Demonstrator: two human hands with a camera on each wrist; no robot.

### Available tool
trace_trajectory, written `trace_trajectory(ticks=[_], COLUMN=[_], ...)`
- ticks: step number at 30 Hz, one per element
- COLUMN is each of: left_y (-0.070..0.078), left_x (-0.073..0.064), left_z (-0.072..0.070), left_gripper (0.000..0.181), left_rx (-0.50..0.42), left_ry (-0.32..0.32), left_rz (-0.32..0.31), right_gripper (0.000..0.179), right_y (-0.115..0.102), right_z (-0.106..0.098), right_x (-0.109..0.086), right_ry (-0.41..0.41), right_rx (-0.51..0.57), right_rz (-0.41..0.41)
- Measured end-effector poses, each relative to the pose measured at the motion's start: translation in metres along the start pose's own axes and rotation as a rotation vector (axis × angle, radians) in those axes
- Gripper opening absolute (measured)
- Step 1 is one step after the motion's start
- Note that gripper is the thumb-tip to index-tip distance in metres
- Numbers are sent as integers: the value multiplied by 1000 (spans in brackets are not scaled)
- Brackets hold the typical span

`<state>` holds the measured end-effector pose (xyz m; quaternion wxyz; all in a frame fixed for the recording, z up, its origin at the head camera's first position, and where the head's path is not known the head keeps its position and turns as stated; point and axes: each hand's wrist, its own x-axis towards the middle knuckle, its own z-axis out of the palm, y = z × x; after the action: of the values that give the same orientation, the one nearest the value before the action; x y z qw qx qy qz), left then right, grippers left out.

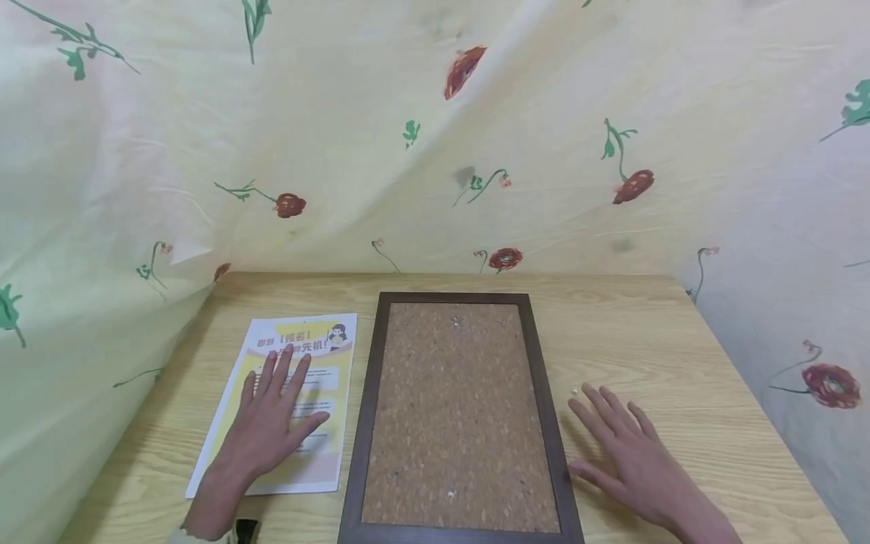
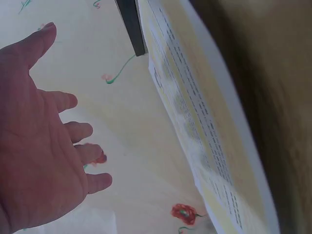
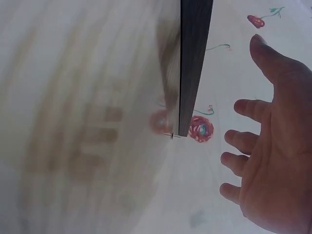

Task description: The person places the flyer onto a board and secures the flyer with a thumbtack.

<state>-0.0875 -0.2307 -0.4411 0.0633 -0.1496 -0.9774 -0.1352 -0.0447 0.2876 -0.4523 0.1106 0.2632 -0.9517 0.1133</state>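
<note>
My left hand (image 1: pixel 261 431) hovers over a printed sheet of paper (image 1: pixel 322 472) with its fingers spread; the left wrist view shows a gap between that palm (image 2: pixel 39 136) and the paper (image 2: pixel 195 107). The sheet is white and yellow with an orange heading and a small cartoon figure. Right of it lies a cork board (image 1: pixel 462 415) in a dark brown frame. My right hand (image 1: pixel 635 465), fingers apart and holding nothing, is just beyond the frame's right side. A tiny pale piece (image 1: pixel 574 392) lies by its fingertips.
Both papers and board lie on a light wood-grain table (image 1: pixel 646 325). Behind and at the sides hangs a pale cloth (image 1: pixel 340 113) printed with red flowers. A small black object (image 1: pixel 246 529) shows beside the left wrist.
</note>
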Motion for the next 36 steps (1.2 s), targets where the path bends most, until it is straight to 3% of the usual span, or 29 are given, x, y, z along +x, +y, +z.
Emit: trace_trajectory(ticks=[27,36], left_y=[-22,-30], left_x=[-5,-9], left_z=[-3,-4], left_gripper=[96,100], left_rx=[-74,-125], left_ry=[-49,-115], left_rz=[-176,-250], right_gripper=[79,83], right_y=[-17,-23], right_z=[13,16], right_x=[-20,-27], right_ry=[9,9], right_rx=[-88,-58], right_rz=[-105,-107])
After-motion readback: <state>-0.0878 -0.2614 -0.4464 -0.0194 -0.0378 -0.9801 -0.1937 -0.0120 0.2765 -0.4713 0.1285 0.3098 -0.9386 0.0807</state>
